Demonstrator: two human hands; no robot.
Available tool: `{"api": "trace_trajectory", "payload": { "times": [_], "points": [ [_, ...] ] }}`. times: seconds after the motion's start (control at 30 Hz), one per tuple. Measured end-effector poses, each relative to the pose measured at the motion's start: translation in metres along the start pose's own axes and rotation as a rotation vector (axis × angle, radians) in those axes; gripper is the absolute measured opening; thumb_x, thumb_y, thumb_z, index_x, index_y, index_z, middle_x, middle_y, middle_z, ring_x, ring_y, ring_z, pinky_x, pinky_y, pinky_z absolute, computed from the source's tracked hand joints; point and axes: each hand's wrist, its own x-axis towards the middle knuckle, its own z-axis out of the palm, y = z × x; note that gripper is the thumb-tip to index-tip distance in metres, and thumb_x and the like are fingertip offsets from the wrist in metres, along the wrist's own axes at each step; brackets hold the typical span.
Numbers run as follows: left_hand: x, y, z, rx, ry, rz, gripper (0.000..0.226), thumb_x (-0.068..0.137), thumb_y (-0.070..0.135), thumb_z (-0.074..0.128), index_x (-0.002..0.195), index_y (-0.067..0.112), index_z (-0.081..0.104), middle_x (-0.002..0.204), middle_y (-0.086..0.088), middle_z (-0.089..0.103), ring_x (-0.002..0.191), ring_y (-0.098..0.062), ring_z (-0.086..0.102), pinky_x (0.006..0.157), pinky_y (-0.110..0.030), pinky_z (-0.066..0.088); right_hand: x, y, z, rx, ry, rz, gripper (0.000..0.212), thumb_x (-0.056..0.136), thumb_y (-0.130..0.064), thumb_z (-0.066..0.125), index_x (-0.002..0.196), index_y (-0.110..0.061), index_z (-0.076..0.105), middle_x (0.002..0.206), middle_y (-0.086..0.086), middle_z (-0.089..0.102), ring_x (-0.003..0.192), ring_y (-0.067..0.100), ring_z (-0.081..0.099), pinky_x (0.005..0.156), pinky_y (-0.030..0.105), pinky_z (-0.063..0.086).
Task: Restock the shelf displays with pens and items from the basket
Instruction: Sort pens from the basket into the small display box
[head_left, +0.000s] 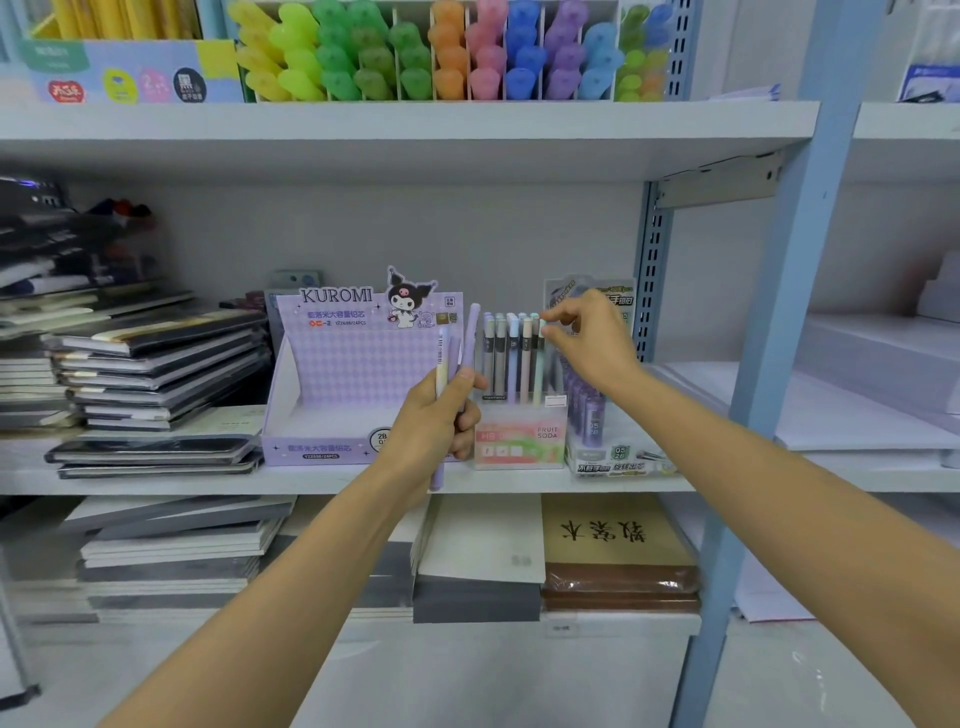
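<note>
Pens (470, 343) in left hand (436, 421) by display (519, 441)

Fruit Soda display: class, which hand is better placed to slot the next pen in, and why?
Right. The right hand is at the Fruit Soda display, pinching the top of the mint pen; the left hand sits lower and beside it, gripping spare pens.

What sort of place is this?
Likely a stationery shop: shelving holds a rack of coloured highlighters, a Kuromi display box and stacked notebooks; the left hand grips pens, the right hand pinches a boxed pen.
</note>
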Motion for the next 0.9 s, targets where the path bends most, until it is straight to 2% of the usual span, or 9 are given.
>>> {"api": "trace_trajectory", "payload": {
  "times": [0.1, 0.17, 0.23, 0.3, 0.4, 0.5, 0.63, 0.77, 0.9],
  "points": [
    [-0.003, 0.001, 0.001, 0.034, -0.021, 0.021, 0.029, 0.104, 0.032, 0.041, 0.099, 0.011, 0.06, 0.053, 0.006, 0.042, 0.043, -0.011, 0.036, 0.045, -0.022, 0.037, -0.002, -0.005, -0.009, 0.005, 0.004, 0.019, 0.026, 0.093, -0.028, 0.062, 0.115, -0.016, 0.069, 0.107, 0.003, 0.057, 0.089, 0.01, 0.049, 0.083, 0.025, 0.043],
    [-0.005, 0.003, 0.003, 0.038, -0.032, 0.027, 0.029, 0.104, 0.032, 0.041, 0.098, 0.012, 0.061, 0.053, 0.006, 0.047, 0.043, -0.011, 0.041, 0.045, -0.022, 0.041, -0.008, -0.016, -0.018, 0.163, 0.031, 0.011, 0.029, 0.095, -0.031, 0.058, 0.121, -0.019, 0.066, 0.107, -0.002, 0.058, 0.084, 0.004, 0.054, 0.08, 0.017, 0.044],
    [-0.007, 0.006, 0.006, 0.038, -0.05, 0.036, 0.03, 0.104, 0.032, 0.041, 0.097, 0.013, 0.062, 0.053, 0.005, 0.05, 0.043, -0.012, 0.045, 0.046, -0.023, 0.043, -0.018, -0.03, -0.026, 0.488, -0.088, 0.032, 0.03, 0.096, -0.031, 0.056, 0.123, -0.018, 0.064, 0.103, -0.003, 0.065, 0.072, 0.0, 0.059, 0.067, 0.014, 0.046],
    [-0.01, 0.009, 0.01, 0.035, -0.067, 0.049, 0.03, 0.103, 0.033, 0.042, 0.095, 0.013, 0.063, 0.054, 0.004, 0.052, 0.043, -0.013, 0.047, 0.047, -0.024, 0.044, -0.028, -0.044, -0.031, 0.731, -0.277, 0.062, 0.028, 0.096, -0.028, 0.056, 0.121, -0.017, 0.063, 0.098, -0.001, 0.068, 0.068, 0.006, 0.062, 0.06, 0.02, 0.049],
    [-0.016, 0.015, 0.014, 0.039, -0.09, 0.06, 0.03, 0.102, 0.035, 0.044, 0.097, 0.015, 0.065, 0.057, 0.001, 0.055, 0.046, -0.015, 0.051, 0.049, -0.025, 0.048, -0.036, -0.058, -0.035, 0.767, -0.374, 0.001, 0.017, 0.095, -0.015, 0.059, 0.109, -0.009, 0.066, 0.084, 0.003, 0.067, 0.066, 0.009, 0.061, 0.062, 0.022, 0.05],
    [-0.021, 0.021, 0.011, 0.008, -0.082, 0.037, 0.031, 0.102, 0.036, 0.045, 0.103, 0.015, 0.067, 0.065, -0.002, 0.061, 0.05, -0.015, 0.056, 0.047, -0.024, 0.049, -0.036, -0.064, -0.043, 0.879, -0.288, 0.03, 0.005, 0.093, -0.006, 0.06, 0.095, -0.005, 0.064, 0.076, 0.007, 0.066, 0.061, 0.011, 0.061, 0.061, 0.021, 0.052],
    [-0.024, 0.025, -0.001, -0.09, 0.083, 0.003, 0.024, 0.098, 0.032, 0.055, 0.098, 0.014, 0.07, 0.065, 0.003, 0.058, 0.043, -0.008, 0.042, 0.034, -0.016, 0.029, -0.035, -0.06, -0.059, 1.009, -0.17, 0.122, 0.005, 0.093, -0.005, 0.06, 0.091, -0.004, 0.064, 0.078, 0.008, 0.071, 0.067, 0.016, 0.068, 0.065, 0.021, 0.056],
    [-0.026, 0.033, -0.007, -0.247, 0.281, 0.037, 0.014, 0.088, 0.022, 0.069, 0.091, 0.009, 0.068, 0.066, 0.004, 0.06, 0.041, -0.006, 0.038, 0.033, -0.016, 0.027, -0.048, -0.054, -0.067, 0.93, -0.352, 0.169, 0.008, 0.087, 0.0, 0.065, 0.095, -0.001, 0.064, 0.085, 0.013, 0.074, 0.076, 0.021, 0.072, 0.069, 0.024, 0.059],
    [-0.03, 0.043, -0.003, -0.355, 0.332, 0.093, 0.013, 0.086, 0.023, 0.072, 0.09, 0.011, 0.069, 0.074, 0.003, 0.069, 0.042, -0.005, 0.044, 0.033, -0.015, 0.027, -0.065, -0.051, -0.064, 0.822, -0.555, 0.119, 0.014, 0.083, -0.002, 0.07, 0.096, -0.001, 0.066, 0.091, 0.019, 0.073, 0.08, 0.024, 0.071, 0.074, 0.028, 0.059]
  ]
}}
